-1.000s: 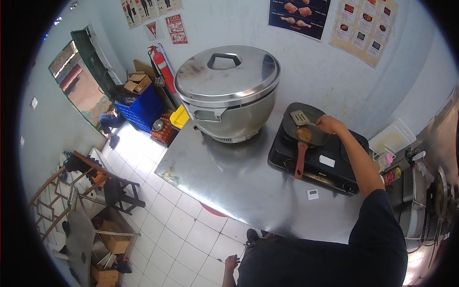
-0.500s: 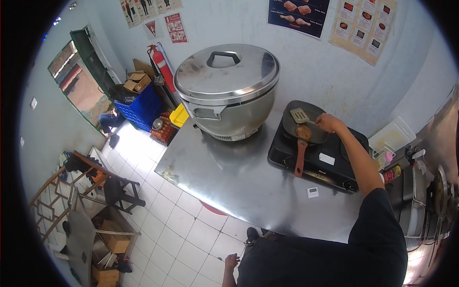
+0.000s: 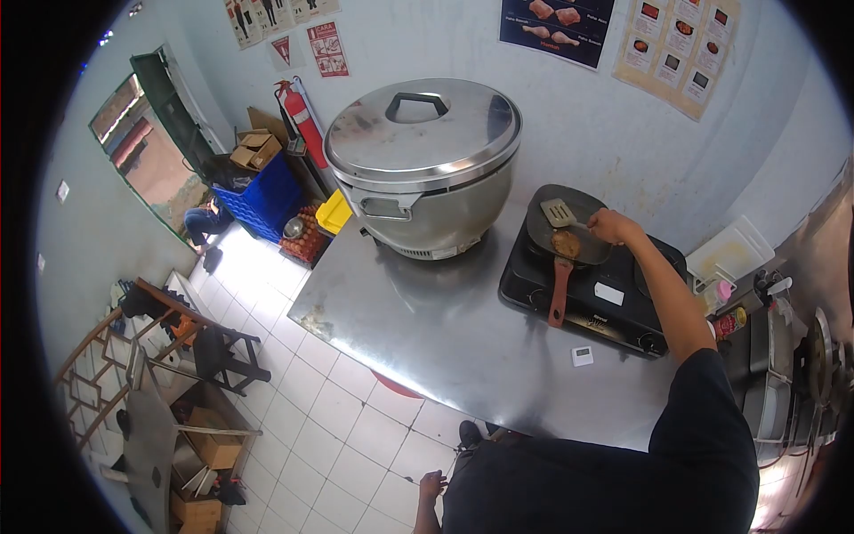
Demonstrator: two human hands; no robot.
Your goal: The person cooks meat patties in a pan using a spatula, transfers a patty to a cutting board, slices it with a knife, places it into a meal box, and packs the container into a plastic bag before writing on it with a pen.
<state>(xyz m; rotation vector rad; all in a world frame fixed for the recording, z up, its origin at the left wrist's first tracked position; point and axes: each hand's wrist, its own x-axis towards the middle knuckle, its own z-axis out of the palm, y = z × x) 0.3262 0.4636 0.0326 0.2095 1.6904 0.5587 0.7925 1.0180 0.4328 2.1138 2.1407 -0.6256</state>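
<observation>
My right hand [image 3: 608, 227] is closed round the handle of a slotted spatula [image 3: 559, 214], whose blade rests over the far left part of a dark square pan [image 3: 580, 203]. A brown piece of food [image 3: 565, 243] lies in the pan near its handle side. The pan sits on the left burner of a black two-burner stove [image 3: 578, 311], its reddish-brown handle [image 3: 559, 292] pointing towards me. Low at my side, away from the table, hangs my left hand [image 3: 432, 484], its fingers loosely curled and too small to make out clearly.
A big steel rice cooker [image 3: 422, 169] stands left of the stove on the steel table [image 3: 427, 329]. A small white timer [image 3: 582, 356] lies in front. Cutting boards [image 3: 731, 252] and a can [image 3: 730, 321] are at the right. Part of a seated person [image 3: 203, 222] shows by the doorway.
The view has tilted slightly, so the table things sit a little higher. My right hand and the spatula have barely moved over the pan.
</observation>
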